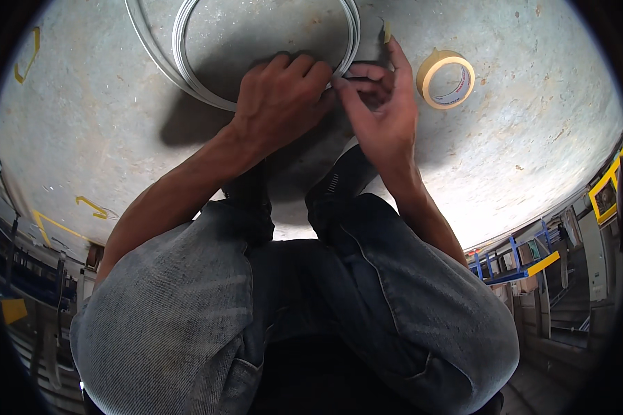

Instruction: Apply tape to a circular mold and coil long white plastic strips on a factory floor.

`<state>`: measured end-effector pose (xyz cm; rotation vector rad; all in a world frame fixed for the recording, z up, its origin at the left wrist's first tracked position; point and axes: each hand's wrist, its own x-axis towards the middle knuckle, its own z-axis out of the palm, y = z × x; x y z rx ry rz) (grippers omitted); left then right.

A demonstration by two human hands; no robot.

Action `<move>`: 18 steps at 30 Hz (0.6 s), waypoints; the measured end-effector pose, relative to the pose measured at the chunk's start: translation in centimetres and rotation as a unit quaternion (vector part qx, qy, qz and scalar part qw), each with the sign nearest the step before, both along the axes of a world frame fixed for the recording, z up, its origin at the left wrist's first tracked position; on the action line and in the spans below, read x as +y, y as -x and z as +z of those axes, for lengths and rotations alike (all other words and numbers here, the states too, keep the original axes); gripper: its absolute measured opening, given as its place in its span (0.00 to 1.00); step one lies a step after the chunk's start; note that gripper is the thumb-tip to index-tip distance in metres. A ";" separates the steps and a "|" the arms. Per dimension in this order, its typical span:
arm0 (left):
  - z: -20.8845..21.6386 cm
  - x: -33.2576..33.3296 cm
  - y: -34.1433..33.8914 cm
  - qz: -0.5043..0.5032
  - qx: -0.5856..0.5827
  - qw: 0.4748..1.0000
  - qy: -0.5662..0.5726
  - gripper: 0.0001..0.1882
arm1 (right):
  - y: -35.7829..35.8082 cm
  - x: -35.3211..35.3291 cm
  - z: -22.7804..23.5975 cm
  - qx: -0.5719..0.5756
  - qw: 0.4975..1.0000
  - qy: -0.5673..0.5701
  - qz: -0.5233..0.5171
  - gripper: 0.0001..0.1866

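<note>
A coil of white cable [356, 31] lies at the top of the view, its near side lifted off the floor in my hands. My left hand [284, 90] is closed round the near right part of the coil, knuckles up. Just right of it, my right hand [387, 111] pinches the coil between thumb and a bent finger. Its index finger points away, with a small strip of yellowish tape [387, 32] at the tip. The exact spot between the two hands is partly hidden by fingers. A roll of masking tape [428, 75] sits on the floor right of my right hand.
My knees in jeans [180, 297] are bent below my hands, over the grey concrete floor [533, 138]. Yellow tape marks [93, 206] show on the floor at left. A blue rack with a yellow edge [526, 266] stands at the right rim.
</note>
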<state>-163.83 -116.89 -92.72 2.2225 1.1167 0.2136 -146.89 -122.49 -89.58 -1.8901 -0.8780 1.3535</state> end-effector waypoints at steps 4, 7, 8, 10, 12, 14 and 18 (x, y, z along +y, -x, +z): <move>-0.7 0.0 0.3 0.004 -0.021 1.000 0.019 0.14 | 1.0 0.2 -0.5 -0.022 1.000 -0.001 0.002 0.49; -0.8 0.1 0.5 0.040 -0.075 0.996 0.042 0.14 | 1.5 0.0 -0.7 -0.002 0.999 -0.034 -0.025 0.49; -0.5 0.0 0.4 0.047 -0.092 0.993 0.056 0.14 | 1.5 0.1 -0.4 0.014 0.998 -0.039 -0.054 0.48; 0.0 -0.2 0.3 0.054 -0.111 0.990 0.071 0.14 | 1.5 0.2 -0.2 0.028 0.995 -0.043 -0.082 0.47; 0.6 -0.6 0.3 0.086 -0.141 0.977 0.133 0.14 | 1.0 0.3 -0.1 0.109 0.987 -0.018 -0.113 0.44; 1.3 -0.2 0.7 0.097 -0.154 0.964 0.193 0.13 | 0.5 0.6 0.3 0.139 0.983 0.002 -0.120 0.45; 2.4 0.6 1.2 0.144 -0.160 0.846 0.488 0.11 | -0.7 0.4 1.1 0.177 0.979 0.025 -0.103 0.47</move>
